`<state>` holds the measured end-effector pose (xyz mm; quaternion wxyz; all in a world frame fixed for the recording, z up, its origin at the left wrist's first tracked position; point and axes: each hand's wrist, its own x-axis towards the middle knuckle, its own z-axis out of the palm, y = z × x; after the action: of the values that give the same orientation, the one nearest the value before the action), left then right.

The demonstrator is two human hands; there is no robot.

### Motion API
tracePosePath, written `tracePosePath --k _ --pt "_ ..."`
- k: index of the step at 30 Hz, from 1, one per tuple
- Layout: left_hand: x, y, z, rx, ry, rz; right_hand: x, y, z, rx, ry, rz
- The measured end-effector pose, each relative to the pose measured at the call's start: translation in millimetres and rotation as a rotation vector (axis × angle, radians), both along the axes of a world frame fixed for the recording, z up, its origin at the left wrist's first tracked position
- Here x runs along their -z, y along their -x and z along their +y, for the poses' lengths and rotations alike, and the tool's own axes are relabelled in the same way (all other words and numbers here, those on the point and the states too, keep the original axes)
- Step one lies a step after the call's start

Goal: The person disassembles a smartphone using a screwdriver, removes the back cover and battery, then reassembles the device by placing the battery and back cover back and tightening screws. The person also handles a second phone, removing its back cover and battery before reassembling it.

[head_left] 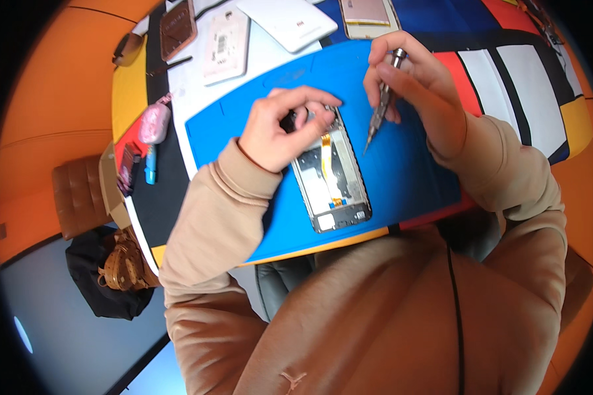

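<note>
An opened phone lies on the blue work mat, its inside facing up. A gold ribbon cable runs down its middle, with a black strip along the near end. Over the phone's far end, my left hand is curled with thumb and index finger close together. Whatever they pinch is hidden by the fingers. My right hand grips a slim grey precision screwdriver between thumb and fingers. Its tip points down toward the mat, just right of the phone and apart from it.
Beyond the mat lie a brown-framed phone, a pale box with a barcode, a white flat box and another phone or panel. A pink pouch and a light blue tube-shaped item rest at the left.
</note>
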<state>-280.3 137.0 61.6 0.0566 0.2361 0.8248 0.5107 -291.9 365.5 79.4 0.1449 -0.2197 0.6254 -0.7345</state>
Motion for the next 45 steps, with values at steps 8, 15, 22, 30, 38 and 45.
tracePosePath --k 8,15,22,30,38,45 --pt "9 1 -4 0.036 -0.05 -0.007 2 -43 1 -0.34 -0.033 0.312" --pt "14 4 -6 0.072 -0.047 0.045 3 -47 2 -0.388 -0.068 0.388" --pt "13 4 -6 0.071 -0.013 0.084 1 -48 4 -0.38 -0.098 0.432" --pt "10 2 -10 0.113 0.025 -0.013 1 -48 2 -0.371 -0.1 0.444" --pt "11 3 -11 0.12 0.035 -0.017 1 -49 5 -0.379 -0.132 0.482" --pt "12 4 -12 0.132 0.024 -0.002 9 -50 3 -0.337 -0.035 0.546"
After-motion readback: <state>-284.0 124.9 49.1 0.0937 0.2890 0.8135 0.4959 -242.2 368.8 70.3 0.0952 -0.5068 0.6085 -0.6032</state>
